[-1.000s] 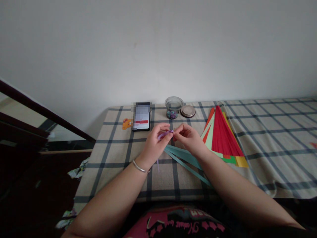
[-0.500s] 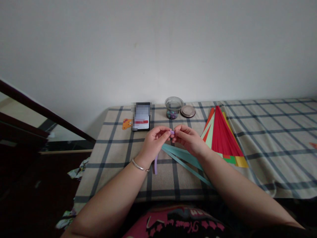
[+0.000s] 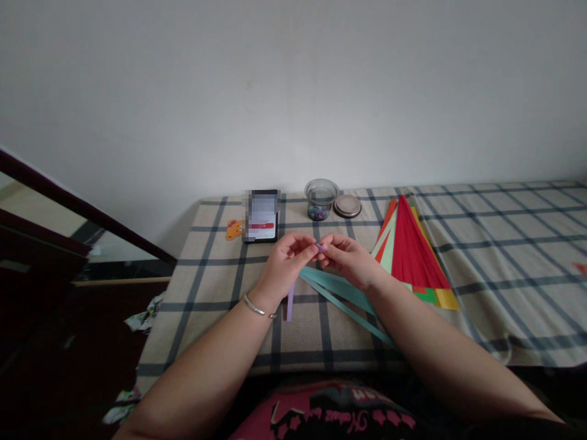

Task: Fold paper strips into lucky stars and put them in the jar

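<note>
Between my fingertips is a purple paper strip (image 3: pixel 290 302), folded small at one end, its loose tail hanging down below my left hand. My left hand (image 3: pixel 291 256) pinches the folded end from the left. From the right, my right hand (image 3: pixel 346 256) pinches the same small fold, and the two hands nearly touch. Light blue paper strips (image 3: pixel 339 288) lie on the table under and beside my right hand and forearm. The exact shape of the fold is mostly hidden by my fingers.
A clear plastic tub (image 3: pixel 321 198) holds small purple and teal pieces, with a round lid (image 3: pixel 347 205) beside it. A phone (image 3: pixel 263 217) lies by an orange bear-shaped piece (image 3: pixel 233 230). Fanned coloured paper strips (image 3: pixel 415 250) lie right on the checked tablecloth (image 3: pixel 220 287).
The purple fold between my fingertips has tilted and shows less of itself. My right hand has shifted very slightly left, and the hanging tail is straighter.
</note>
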`<act>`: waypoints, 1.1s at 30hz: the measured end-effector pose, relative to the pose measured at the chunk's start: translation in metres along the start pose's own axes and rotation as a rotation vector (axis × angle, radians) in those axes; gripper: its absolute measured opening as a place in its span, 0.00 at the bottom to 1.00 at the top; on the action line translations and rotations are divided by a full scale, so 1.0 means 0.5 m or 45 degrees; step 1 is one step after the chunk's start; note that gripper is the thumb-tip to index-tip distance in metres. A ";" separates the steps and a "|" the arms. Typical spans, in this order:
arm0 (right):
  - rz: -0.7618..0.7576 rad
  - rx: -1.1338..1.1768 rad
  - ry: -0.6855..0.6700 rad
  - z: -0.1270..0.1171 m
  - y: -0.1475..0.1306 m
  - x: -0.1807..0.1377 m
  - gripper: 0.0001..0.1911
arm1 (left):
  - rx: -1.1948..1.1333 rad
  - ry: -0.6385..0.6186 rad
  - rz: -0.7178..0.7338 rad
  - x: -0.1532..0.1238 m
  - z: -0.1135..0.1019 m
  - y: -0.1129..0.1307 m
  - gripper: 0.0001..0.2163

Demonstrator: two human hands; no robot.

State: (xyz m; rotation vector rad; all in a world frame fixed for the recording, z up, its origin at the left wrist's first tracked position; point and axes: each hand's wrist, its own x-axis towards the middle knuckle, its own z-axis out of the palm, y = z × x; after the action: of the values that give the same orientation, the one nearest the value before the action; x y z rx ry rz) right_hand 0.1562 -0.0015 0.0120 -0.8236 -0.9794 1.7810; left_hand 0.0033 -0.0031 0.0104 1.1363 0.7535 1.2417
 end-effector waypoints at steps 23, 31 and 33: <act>-0.257 -0.356 0.151 0.007 0.003 0.007 0.19 | 0.802 -0.016 0.546 -0.001 -0.018 0.000 0.05; -0.325 -0.412 0.253 0.007 0.007 0.007 0.18 | 0.893 0.055 0.502 -0.006 -0.014 0.005 0.04; -0.306 -0.432 0.251 0.008 0.005 0.005 0.17 | 0.773 0.110 0.453 -0.004 -0.014 0.002 0.05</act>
State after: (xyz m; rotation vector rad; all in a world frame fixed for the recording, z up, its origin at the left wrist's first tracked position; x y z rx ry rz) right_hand 0.1511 -0.0012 0.0111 -1.0229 -1.2106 1.3216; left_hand -0.0040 -0.0034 0.0089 1.7771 1.0674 1.4044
